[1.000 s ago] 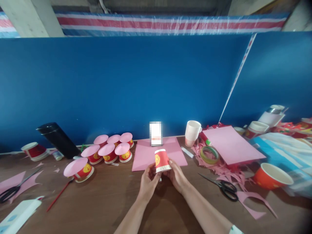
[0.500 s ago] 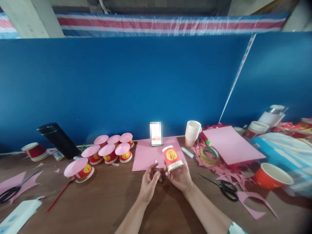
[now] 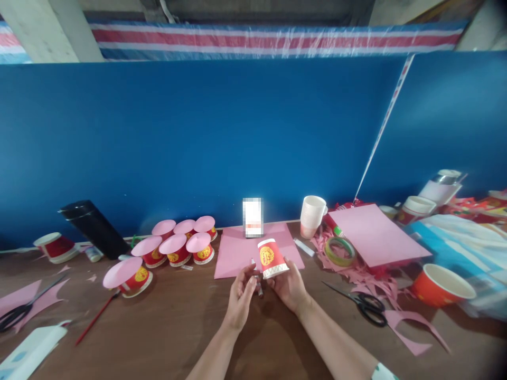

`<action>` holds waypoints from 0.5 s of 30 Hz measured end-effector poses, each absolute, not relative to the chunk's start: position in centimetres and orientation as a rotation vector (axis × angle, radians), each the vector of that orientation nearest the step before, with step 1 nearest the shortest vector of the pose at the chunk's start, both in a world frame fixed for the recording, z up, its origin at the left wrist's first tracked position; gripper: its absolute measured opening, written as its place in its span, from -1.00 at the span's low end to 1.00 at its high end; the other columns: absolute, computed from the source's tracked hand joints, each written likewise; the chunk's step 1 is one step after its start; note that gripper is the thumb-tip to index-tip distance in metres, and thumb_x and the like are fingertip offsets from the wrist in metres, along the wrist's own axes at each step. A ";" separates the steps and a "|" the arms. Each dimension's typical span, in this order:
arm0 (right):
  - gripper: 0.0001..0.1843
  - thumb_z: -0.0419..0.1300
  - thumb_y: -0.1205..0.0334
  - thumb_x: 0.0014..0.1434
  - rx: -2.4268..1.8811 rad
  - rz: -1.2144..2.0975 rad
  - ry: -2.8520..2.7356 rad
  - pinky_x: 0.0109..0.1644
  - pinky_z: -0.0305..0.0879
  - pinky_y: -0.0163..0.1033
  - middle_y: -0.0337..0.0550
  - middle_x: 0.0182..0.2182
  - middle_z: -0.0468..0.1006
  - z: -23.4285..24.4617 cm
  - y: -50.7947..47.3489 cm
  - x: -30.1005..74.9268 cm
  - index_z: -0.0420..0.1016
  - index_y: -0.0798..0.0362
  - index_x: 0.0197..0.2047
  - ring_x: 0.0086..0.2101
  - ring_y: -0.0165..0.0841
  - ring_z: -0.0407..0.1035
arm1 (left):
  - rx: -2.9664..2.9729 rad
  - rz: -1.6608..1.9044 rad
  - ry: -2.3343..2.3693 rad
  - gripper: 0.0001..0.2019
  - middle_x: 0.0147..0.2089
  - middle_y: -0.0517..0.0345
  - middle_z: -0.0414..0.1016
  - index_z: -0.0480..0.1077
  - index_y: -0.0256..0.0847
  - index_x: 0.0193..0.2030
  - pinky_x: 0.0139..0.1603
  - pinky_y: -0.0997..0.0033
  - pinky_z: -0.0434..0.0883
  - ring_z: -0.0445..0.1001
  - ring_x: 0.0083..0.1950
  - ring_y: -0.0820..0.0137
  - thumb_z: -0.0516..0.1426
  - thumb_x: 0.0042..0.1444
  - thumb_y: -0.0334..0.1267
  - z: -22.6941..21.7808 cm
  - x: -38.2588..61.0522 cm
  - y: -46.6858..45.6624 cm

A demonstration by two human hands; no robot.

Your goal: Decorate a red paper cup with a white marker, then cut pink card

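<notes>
An upside-down red paper cup [image 3: 282, 264] with a yellow round emblem and a white zigzag-patterned rim is in my right hand [image 3: 293, 290], gripped from its right side and below. The cup tilts slightly over the front of a pink paper sheet [image 3: 233, 258]. My left hand [image 3: 240, 301] is just left of the cup, fingers curled and thumb apart. By its fingertips is a thin white pen-like stick [image 3: 260, 289], partly hidden; it appears to lie on the table. Several similar cups topped with pink paper discs [image 3: 172, 244] stand to the left.
To the right are stacked white cups [image 3: 312, 214], green tape [image 3: 339, 252], black scissors [image 3: 372, 309], pink scraps and an orange bowl [image 3: 441, 285]. A black flask [image 3: 93, 227], a red brush [image 3: 97, 319] and more scissors [image 3: 18, 314] lie left. A blue partition [image 3: 237, 132] stands behind.
My right hand has moved the cup left, closer to my left hand, and turned it a little. My left hand has shifted slightly left.
</notes>
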State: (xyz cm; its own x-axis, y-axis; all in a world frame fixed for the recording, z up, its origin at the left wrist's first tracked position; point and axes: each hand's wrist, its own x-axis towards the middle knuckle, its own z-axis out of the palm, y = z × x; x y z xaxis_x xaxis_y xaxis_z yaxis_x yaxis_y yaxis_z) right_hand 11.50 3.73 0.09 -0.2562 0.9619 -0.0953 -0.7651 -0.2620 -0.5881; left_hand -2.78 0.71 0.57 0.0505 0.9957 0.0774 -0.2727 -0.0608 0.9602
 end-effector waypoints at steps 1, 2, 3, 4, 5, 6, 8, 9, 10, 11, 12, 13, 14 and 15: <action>-0.61 0.01 -0.05 0.13 -0.536 1.770 -0.549 -0.42 0.28 -0.27 -0.15 -0.41 0.52 0.0 3.6 11.3 0.40 0.06 -0.15 -0.47 -0.35 0.37 | 1.087 1.332 0.920 -0.53 -0.07 -0.08 0.42 0.29 -0.25 0.04 -0.25 0.40 0.39 0.42 -0.14 0.29 0.12 0.02 -0.06 0.6 -2.8 0.7; -0.61 0.01 -0.05 0.14 -0.550 1.730 -0.583 -0.42 0.28 -0.28 -0.15 -0.39 0.52 -0.1 3.5 11.2 0.38 0.05 -0.11 -0.46 -0.35 0.37 | 1.093 1.328 0.911 -0.53 -0.04 -0.08 0.42 0.28 -0.25 0.06 -0.25 0.39 0.39 0.43 -0.14 0.29 0.11 0.03 -0.06 0.6 -2.8 0.7; -0.62 0.02 -0.03 0.15 -0.572 1.668 -0.623 -0.42 0.27 -0.30 -0.16 -0.37 0.52 -0.1 3.4 11.0 0.36 0.03 -0.08 -0.45 -0.36 0.37 | 1.101 1.323 0.901 -0.53 -0.02 -0.08 0.41 0.26 -0.24 0.07 -0.23 0.38 0.39 0.43 -0.14 0.29 0.10 0.05 -0.07 0.7 -2.7 0.6; -0.62 0.04 0.00 0.15 -0.605 1.589 -0.673 -0.43 0.27 -0.31 -0.17 -0.34 0.52 -0.2 3.4 10.9 0.34 0.01 -0.04 -0.43 -0.36 0.37 | 1.113 1.320 0.892 -0.53 0.00 -0.08 0.40 0.24 -0.23 0.09 -0.20 0.37 0.39 0.43 -0.12 0.28 0.08 0.07 -0.08 0.8 -2.7 0.6; -0.63 0.06 0.03 0.15 -0.645 1.503 -0.733 -0.41 0.27 -0.32 -0.18 -0.30 0.51 -0.2 3.3 10.8 0.31 -0.01 0.00 -0.40 -0.36 0.37 | 1.127 1.323 0.886 -0.54 0.02 -0.08 0.38 0.22 -0.22 0.11 -0.16 0.35 0.39 0.42 -0.08 0.27 0.07 0.08 -0.09 0.8 -2.6 0.6; -0.62 0.09 0.07 0.15 -0.685 1.417 -0.801 -0.38 0.28 -0.32 -0.17 -0.26 0.50 -0.2 3.2 10.6 0.28 -0.02 0.03 -0.36 -0.35 0.38 | 1.140 1.334 0.884 -0.54 0.04 -0.07 0.37 0.21 -0.22 0.12 -0.11 0.33 0.37 0.40 -0.03 0.26 0.06 0.09 -0.10 1.0 -2.6 0.6; -0.57 0.14 0.12 0.12 -0.752 1.262 -0.933 -0.24 0.30 -0.27 -0.15 -0.17 0.48 -0.1 3.0 10.4 0.25 -0.04 0.07 -0.25 -0.31 0.37 | 1.160 1.360 0.894 -0.53 0.08 -0.06 0.35 0.20 -0.21 0.12 0.01 0.29 0.32 0.34 0.07 0.23 0.08 0.08 -0.11 1.2 -2.5 0.6; -0.54 0.16 0.13 0.10 -0.775 1.201 -0.989 -0.16 0.29 -0.23 -0.14 -0.13 0.46 0.0 2.9 10.4 0.23 -0.04 0.08 -0.18 -0.28 0.36 | 1.165 1.371 0.904 -0.52 0.09 -0.06 0.34 0.20 -0.20 0.12 0.06 0.28 0.29 0.31 0.10 0.23 0.10 0.06 -0.11 1.3 -2.5 0.6; -0.51 0.18 0.14 0.09 -0.790 1.149 -1.037 -0.10 0.27 -0.20 -0.12 -0.09 0.45 0.2 2.8 10.3 0.23 -0.04 0.09 -0.13 -0.25 0.34 | 1.167 1.372 0.913 -0.50 0.10 -0.06 0.33 0.20 -0.20 0.12 0.07 0.27 0.28 0.31 0.10 0.22 0.12 0.03 -0.10 1.4 -2.4 0.6; -0.49 0.19 0.16 0.07 -0.802 1.108 -1.074 -0.07 0.26 -0.18 -0.12 -0.07 0.44 0.3 2.8 10.3 0.22 -0.04 0.10 -0.09 -0.23 0.32 | 1.167 1.366 0.919 -0.48 0.11 -0.06 0.32 0.20 -0.19 0.12 0.06 0.27 0.29 0.32 0.10 0.22 0.13 0.01 -0.10 1.5 -2.4 0.6; -0.48 0.20 0.17 0.07 -0.812 1.081 -1.099 -0.06 0.26 -0.18 -0.11 -0.06 0.43 0.4 2.7 10.2 0.22 -0.05 0.10 -0.07 -0.22 0.31 | 1.167 1.356 0.924 -0.46 0.11 -0.06 0.32 0.19 -0.18 0.12 0.03 0.28 0.32 0.34 0.07 0.22 0.15 -0.01 -0.10 1.5 -2.4 0.6; -0.47 0.21 0.17 0.06 -0.818 1.069 -1.112 -0.07 0.26 -0.18 -0.10 -0.06 0.43 0.5 2.7 10.2 0.22 -0.04 0.10 -0.07 -0.21 0.32 | 1.166 1.344 0.930 -0.44 0.11 -0.07 0.32 0.18 -0.18 0.13 -0.01 0.28 0.35 0.36 0.05 0.22 0.16 -0.02 -0.10 1.4 -2.5 0.7; -0.48 0.21 0.18 0.06 -0.819 1.066 -1.113 -0.09 0.27 -0.19 -0.10 -0.07 0.44 0.6 2.6 10.2 0.22 -0.04 0.10 -0.08 -0.22 0.33 | 1.164 1.334 0.937 -0.43 0.11 -0.07 0.33 0.17 -0.17 0.14 -0.05 0.29 0.37 0.38 0.02 0.22 0.17 -0.03 -0.11 1.4 -2.5 0.7; -0.48 0.21 0.18 0.06 -0.818 1.070 -1.105 -0.10 0.28 -0.20 -0.10 -0.08 0.45 0.6 2.6 10.2 0.23 -0.04 0.10 -0.11 -0.22 0.34 | 1.162 1.324 0.943 -0.42 0.10 -0.07 0.33 0.16 -0.16 0.14 -0.09 0.30 0.40 0.40 0.00 0.23 0.18 -0.04 -0.12 1.3 -2.5 0.8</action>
